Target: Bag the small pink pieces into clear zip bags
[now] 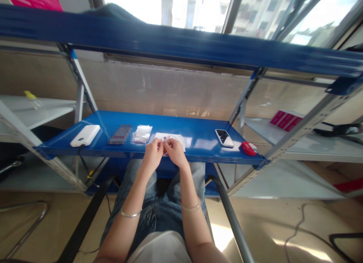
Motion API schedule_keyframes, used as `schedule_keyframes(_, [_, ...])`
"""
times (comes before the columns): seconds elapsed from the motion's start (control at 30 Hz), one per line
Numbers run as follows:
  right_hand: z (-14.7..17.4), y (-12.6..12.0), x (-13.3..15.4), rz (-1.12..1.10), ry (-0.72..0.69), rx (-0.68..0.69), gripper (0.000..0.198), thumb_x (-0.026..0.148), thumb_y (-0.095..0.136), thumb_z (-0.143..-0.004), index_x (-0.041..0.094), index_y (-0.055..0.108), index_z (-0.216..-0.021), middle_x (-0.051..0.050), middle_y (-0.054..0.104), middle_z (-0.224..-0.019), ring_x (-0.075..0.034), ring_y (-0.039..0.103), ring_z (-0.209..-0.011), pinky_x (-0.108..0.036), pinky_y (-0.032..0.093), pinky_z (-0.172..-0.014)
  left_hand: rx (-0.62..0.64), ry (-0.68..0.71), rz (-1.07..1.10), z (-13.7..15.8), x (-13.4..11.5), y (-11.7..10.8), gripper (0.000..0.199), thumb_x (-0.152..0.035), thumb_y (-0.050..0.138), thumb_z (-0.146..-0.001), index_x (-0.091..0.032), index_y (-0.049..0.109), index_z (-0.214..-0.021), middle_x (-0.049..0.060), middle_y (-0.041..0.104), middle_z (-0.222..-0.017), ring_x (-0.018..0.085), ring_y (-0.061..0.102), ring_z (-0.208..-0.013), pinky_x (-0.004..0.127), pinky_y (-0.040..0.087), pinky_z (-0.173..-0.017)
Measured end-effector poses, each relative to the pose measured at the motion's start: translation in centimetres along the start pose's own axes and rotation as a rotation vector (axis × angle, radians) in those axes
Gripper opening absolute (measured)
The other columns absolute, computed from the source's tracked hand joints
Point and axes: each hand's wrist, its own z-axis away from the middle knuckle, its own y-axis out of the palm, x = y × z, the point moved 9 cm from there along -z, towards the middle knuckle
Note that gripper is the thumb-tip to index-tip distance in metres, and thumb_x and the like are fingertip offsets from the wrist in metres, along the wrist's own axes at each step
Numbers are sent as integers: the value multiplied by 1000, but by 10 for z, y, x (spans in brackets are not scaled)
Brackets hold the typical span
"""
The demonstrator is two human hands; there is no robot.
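Pale shirt cloth [160,249] is filling the spot nearest the camera, well short of the fingers. Ahead of it, the left hand [153,154] and the right hand [176,153] are meeting over the near edge of a blue shelf [119,117]. Thumb and forefinger on each hand are forming a narrow pinch, the tips nearly touching, and they are apparently holding a small piece [163,140] between them; I cannot tell which hand is bearing it.

Judging by the pose, close two-handed fingertip work on that piece is being done, and the next move is probably calling for a light, steady pinch above the white sheet [182,140] that is lying under and just beyond the fingers.

In looks, the piece is appearing tiny and reddish, its shape mostly hiding behind the fingertips. More reddish bits [166,154] are showing just below the fingers, between the hands, too blurred for naming.

Shiny clear packets [143,134] are lying just left of the fingers, with a white device [85,135] resting farther left. Well to their right, a phone [224,137] and a red object [248,148] are sitting.
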Motion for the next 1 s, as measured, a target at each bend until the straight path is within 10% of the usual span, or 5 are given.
schedule_keyframes(0.77, [7,-1,29,189,-237,-28,24,32,44,-83,20,39,-63,4,44,-57,-11,42,-57,-23,30,-54,-235,-77,-166,1,12,-5,16,-21,44,-87,-17,58,-83,8,67,-67,22,65,-64,27,40,-58])
schedule_keyframes(1.0, [4,1,26,182,-211,-83,23,33,46,-82,19,46,-63,3,50,-57,-11,46,-57,-23,35,-58,-232,18,102,-2,17,-20,16,-26,51,-85,-19,53,-100,6,72,-82,18,68,-71,25,49,-65])
